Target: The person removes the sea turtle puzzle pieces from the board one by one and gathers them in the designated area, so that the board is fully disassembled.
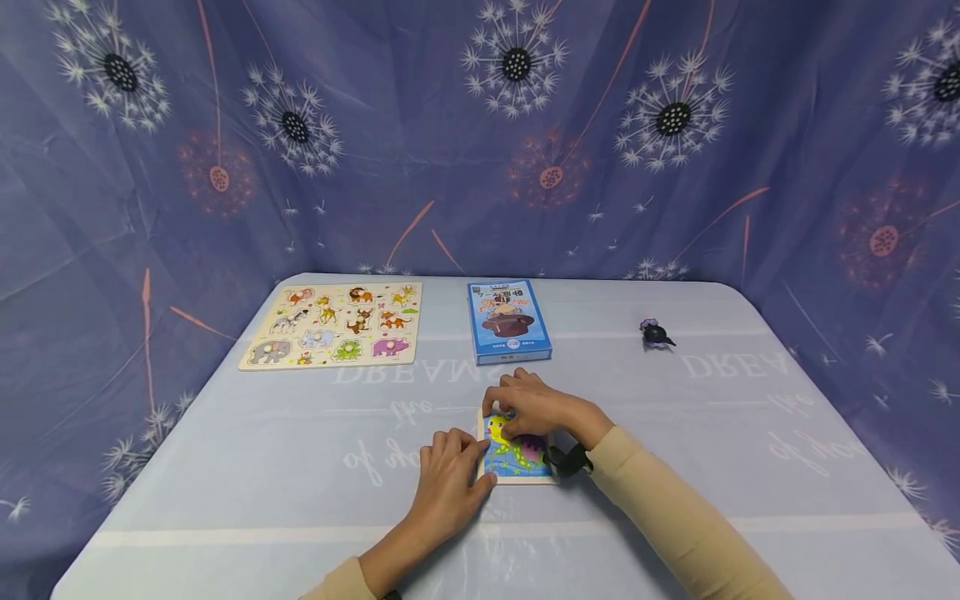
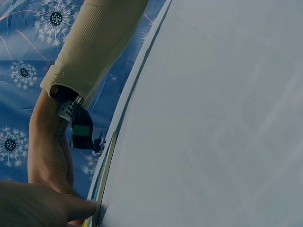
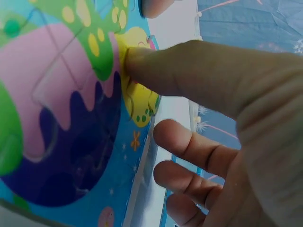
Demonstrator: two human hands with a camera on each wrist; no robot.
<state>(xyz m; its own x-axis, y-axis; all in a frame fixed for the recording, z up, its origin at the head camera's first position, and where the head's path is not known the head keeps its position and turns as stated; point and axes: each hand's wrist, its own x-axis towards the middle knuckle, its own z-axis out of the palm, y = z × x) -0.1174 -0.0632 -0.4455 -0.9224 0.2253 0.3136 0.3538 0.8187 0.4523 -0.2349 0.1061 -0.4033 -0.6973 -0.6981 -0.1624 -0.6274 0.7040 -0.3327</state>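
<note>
A small jigsaw puzzle [image 1: 519, 460] lies in a pale frame on the table. Its picture shows a yellow-headed, green-spotted turtle with a pink and purple shell on blue. My left hand [image 1: 450, 477] rests at the puzzle's left edge, its thumb and fingertips touching the frame. Over the top of the puzzle is my right hand [image 1: 536, 404]. In the right wrist view, the right thumb [image 3: 156, 68] presses on the yellow head [image 3: 137, 101]; an index fingertip [image 3: 155, 6] is near the puzzle's edge, and the other fingers bend loosely past it.
Behind the puzzle lies a blue box [image 1: 510, 321] with a hat picture. A wooden animal peg board [image 1: 337, 325] is at the back left. One small dark object [image 1: 656, 333] sits at the back right. A dandelion-print curtain [image 1: 420, 150] hangs behind the table [image 1: 225, 467].
</note>
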